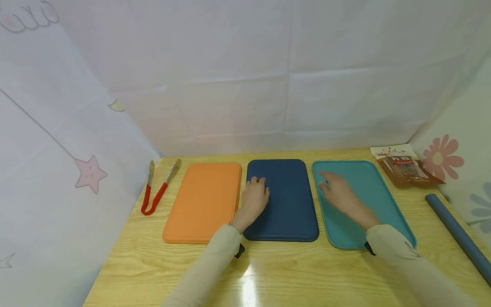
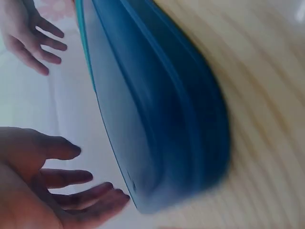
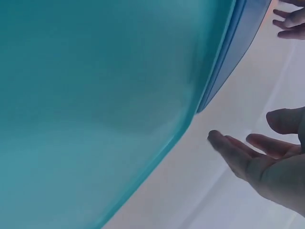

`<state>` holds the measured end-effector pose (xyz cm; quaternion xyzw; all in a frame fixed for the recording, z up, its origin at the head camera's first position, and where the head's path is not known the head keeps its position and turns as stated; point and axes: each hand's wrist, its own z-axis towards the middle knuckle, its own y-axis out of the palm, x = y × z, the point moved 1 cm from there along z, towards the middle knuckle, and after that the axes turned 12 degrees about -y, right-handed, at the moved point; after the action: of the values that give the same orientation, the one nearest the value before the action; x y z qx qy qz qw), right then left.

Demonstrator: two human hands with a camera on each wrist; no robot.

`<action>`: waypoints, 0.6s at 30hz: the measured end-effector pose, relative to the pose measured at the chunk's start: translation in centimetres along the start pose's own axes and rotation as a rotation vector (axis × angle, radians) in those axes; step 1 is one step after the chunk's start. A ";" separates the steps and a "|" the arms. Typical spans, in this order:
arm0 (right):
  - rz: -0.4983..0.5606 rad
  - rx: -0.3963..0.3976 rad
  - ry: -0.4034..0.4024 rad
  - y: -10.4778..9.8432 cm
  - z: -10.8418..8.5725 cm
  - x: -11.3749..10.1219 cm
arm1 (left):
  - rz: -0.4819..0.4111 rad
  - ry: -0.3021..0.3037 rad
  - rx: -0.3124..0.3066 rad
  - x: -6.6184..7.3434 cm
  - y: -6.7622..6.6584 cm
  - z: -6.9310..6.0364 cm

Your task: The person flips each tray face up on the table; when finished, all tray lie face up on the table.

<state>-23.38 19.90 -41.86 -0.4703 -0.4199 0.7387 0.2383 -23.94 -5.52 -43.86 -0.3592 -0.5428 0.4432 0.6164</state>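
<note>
Three flat trays lie side by side on a wooden table: an orange one (image 1: pixel 205 200), a dark blue one (image 1: pixel 287 200) and a teal one (image 1: pixel 368 192). My left hand (image 1: pixel 254 198) is over the left part of the blue tray (image 2: pixel 162 95), its fingers (image 2: pixel 78 195) relaxed and apart, holding nothing. Above the teal tray (image 3: pixel 95 114) my right hand (image 1: pixel 343 196) is slightly blurred, fingers (image 3: pixel 238 152) spread and empty. Whether the left fingertips touch the blue tray I cannot tell.
Red-handled tongs (image 1: pixel 156 194) lie spread left of the orange tray. At the back right is a brown package (image 1: pixel 406 168) with a white top. A grey-blue roll (image 1: pixel 460 234) lies along the right side of the table. Printed cloth hangs behind and at both sides.
</note>
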 end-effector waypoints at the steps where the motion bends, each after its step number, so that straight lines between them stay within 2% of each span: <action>1: 0.009 -0.007 -0.008 0.2 0.2 -0.4 | 0.019 -0.021 -0.013 -0.4 -0.2 0.1; 5: 0.031 -0.034 -0.035 1.2 1.1 -1.2 | 0.057 -0.095 -0.110 -1.5 -0.8 0.2; 10: 0.021 -0.125 0.020 2.7 1.9 -1.5 | 0.037 -0.128 -0.206 -2.2 -0.6 0.2; 12: 0.000 -0.182 0.065 3.3 2.2 -1.8 | 0.025 -0.148 -0.218 -2.4 -0.5 0.3; 15: -0.040 -0.238 0.090 4.3 2.4 -2.3 | 0.014 -0.160 -0.211 -2.8 -0.3 0.1; 18: -0.054 -0.250 0.093 5.0 2.5 -2.7 | 0.011 -0.121 -0.169 -3.2 -0.2 -0.2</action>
<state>-24.19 14.26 -44.29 -0.5187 -0.5095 0.6514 0.2170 -23.78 -8.60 -44.88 -0.3854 -0.6123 0.4203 0.5476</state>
